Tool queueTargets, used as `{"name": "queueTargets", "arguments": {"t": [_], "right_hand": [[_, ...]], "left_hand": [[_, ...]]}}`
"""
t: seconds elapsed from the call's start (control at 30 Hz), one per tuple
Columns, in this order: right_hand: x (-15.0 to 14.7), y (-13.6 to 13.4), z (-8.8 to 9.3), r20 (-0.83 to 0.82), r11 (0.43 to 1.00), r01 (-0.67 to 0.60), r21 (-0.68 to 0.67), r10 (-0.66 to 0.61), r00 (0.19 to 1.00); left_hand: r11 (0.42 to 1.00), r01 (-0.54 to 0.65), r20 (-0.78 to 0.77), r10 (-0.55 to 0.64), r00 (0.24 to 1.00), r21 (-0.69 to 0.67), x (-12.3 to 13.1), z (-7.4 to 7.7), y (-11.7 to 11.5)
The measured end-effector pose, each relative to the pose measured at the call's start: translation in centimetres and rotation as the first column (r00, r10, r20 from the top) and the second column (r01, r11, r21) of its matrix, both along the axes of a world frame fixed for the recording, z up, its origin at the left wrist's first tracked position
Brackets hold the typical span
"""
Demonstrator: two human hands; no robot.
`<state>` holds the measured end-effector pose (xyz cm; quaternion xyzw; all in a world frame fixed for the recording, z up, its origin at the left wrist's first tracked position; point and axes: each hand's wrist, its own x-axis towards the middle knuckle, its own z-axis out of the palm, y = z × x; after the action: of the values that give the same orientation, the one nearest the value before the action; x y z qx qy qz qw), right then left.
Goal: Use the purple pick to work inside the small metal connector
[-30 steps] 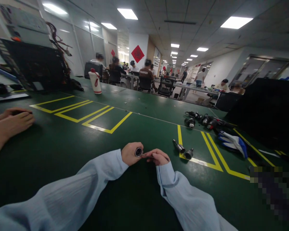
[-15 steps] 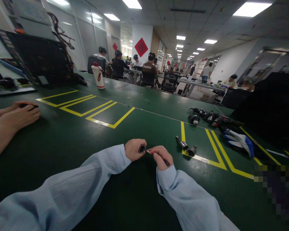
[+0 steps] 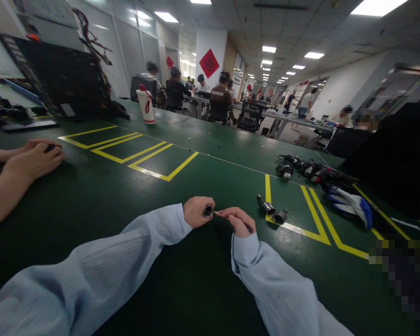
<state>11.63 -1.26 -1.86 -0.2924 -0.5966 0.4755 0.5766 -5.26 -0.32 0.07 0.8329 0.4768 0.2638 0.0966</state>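
Observation:
My left hand (image 3: 198, 211) is closed around a round metal part (image 3: 207, 211) with a dark hollow end facing me. My right hand (image 3: 241, 220) pinches a slim screwdriver (image 3: 220, 214) with a thin metal shaft. Its dark handle end shows below the palm. The shaft's tip meets the rim of the round part; whether it goes inside I cannot tell. Off to the right of my hands, two metal cup-shaped parts lie on the table, one with a long shank (image 3: 267, 206) and one shorter (image 3: 280, 216).
Yellow tape (image 3: 149, 173) marks boxes on the green table (image 3: 210, 289). A blue-white glove (image 3: 352, 205) and black power tools (image 3: 286, 171) lie at right. A white cup (image 3: 146, 105) stands at the back. Another person's hands (image 3: 37, 161) rest at left.
The view has tilted slightly, shifting everything a little. My right hand has drawn a bit away from the left, and more of the screwdriver's shaft shows.

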Motion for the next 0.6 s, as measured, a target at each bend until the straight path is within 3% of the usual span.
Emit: {"name": "queueTargets", "arguments": {"t": [0.1,0.17,0.3,0.4,0.5,0.6], "right_hand": [[-0.3,-0.4,0.0,0.089,0.970,0.084,0.230,-0.107,0.990],[-0.4,-0.4,0.0,0.081,0.963,0.087,0.254,-0.111,0.991],[0.0,0.3,0.0,-0.024,0.999,-0.029,-0.020,0.029,0.999],[0.3,0.8,-0.1,-0.136,0.960,-0.141,-0.240,0.111,0.984],[0.3,0.9,-0.1,-0.205,0.934,-0.189,-0.303,0.130,0.970],[0.1,0.5,0.0,-0.162,0.965,-0.131,-0.226,0.096,0.982]], "left_hand": [[1.000,-0.001,-0.016,0.001,1.000,0.013,0.0,-0.1,0.0],[1.000,0.010,-0.026,-0.009,1.000,0.022,0.1,-0.1,0.0],[0.999,0.034,-0.030,-0.033,0.999,0.033,0.1,0.1,-0.2],[0.999,0.043,-0.023,-0.042,0.999,0.031,0.1,0.2,-0.2],[0.999,0.039,-0.016,-0.038,0.999,0.026,0.1,0.3,-0.2],[0.999,0.027,-0.020,-0.027,0.999,0.024,0.1,0.2,-0.1]]}}
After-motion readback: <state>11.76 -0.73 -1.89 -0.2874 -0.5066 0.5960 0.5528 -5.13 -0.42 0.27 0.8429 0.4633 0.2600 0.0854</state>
